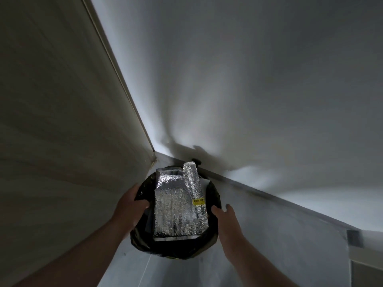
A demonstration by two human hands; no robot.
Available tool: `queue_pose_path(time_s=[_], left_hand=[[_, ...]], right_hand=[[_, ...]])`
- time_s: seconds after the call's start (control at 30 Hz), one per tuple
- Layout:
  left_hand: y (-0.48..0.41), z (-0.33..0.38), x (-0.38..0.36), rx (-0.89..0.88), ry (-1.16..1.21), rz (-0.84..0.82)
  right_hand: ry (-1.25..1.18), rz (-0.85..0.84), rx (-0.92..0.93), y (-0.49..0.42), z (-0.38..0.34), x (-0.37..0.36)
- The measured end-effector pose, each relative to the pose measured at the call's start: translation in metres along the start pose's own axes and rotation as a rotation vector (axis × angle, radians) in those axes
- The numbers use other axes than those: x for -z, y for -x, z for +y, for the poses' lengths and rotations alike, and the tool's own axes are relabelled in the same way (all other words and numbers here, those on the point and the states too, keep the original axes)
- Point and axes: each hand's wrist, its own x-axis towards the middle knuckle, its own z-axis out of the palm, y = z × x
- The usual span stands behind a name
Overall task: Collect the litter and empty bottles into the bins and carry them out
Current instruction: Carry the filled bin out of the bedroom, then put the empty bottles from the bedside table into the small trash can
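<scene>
Two hands hold a black-lined bin (178, 250) low in a dim corner. On its left rim the left hand (129, 206) curls, thumb inside. Crumpled silver litter, a foil bag (176, 208), stands upright in the bin. The right hand (227, 222) pinches the right rim, thumb hooked over.

The floor (269, 235) is grey and smooth. It runs under both my hands and beyond them to the foot of the white wall (248, 79). The round, black-lined bin (176, 248) is between my left hand (128, 206) and my right hand (226, 220), which hold its rim. I cannot tell if it stands on the floor or hangs a little above it. Below my left hand a thin pale line (145, 268) crosses the floor. Far to the right of my right hand, a small dark block (355, 238) sits where floor meets wall.
</scene>
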Motion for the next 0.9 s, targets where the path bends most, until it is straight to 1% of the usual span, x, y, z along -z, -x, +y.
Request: queue_pose_path(time_s=[0.07,0.13,0.17,0.3,0.4,0.5,0.57,0.6,0.67,0.73,0.83,0.9], left_hand=[[0.028,0.022,0.008,-0.016,0.032,0.057],[0.06,0.048,0.017,-0.03,0.071,0.062],[0.078,0.063,0.021,-0.046,0.084,0.065],[0.164,0.14,0.04,-0.128,0.152,0.076],[0.232,0.204,0.059,-0.236,0.214,0.036],[0.306,0.253,0.083,-0.332,0.277,0.049],[0.361,0.29,0.101,-0.408,0.291,0.055],[0.387,0.3,0.11,-0.43,0.301,0.052],[0.442,0.312,0.125,-0.414,0.339,0.073],[0.496,0.321,0.142,-0.451,0.391,0.077],[0.576,0.322,0.164,-0.496,0.442,0.155],[0.63,0.311,0.18,-0.528,0.497,0.22]], right_hand=[[0.028,0.048,0.047,0.024,-0.025,0.007],[0.031,0.065,0.087,0.056,-0.057,0.015],[0.041,0.045,0.124,0.077,-0.073,0.021],[0.072,-0.132,0.275,0.177,-0.152,0.038],[0.017,-0.168,0.377,0.256,-0.212,0.047],[0.077,-0.194,0.511,0.335,-0.259,0.059],[0.071,-0.287,0.578,0.393,-0.287,0.072],[0.065,-0.333,0.583,0.417,-0.296,0.079],[0.091,-0.385,0.602,0.462,-0.304,0.093],[0.126,-0.459,0.664,0.511,-0.308,0.103],[0.141,-0.55,0.725,0.575,-0.303,0.114],[0.12,-0.665,0.714,0.613,-0.291,0.111]])
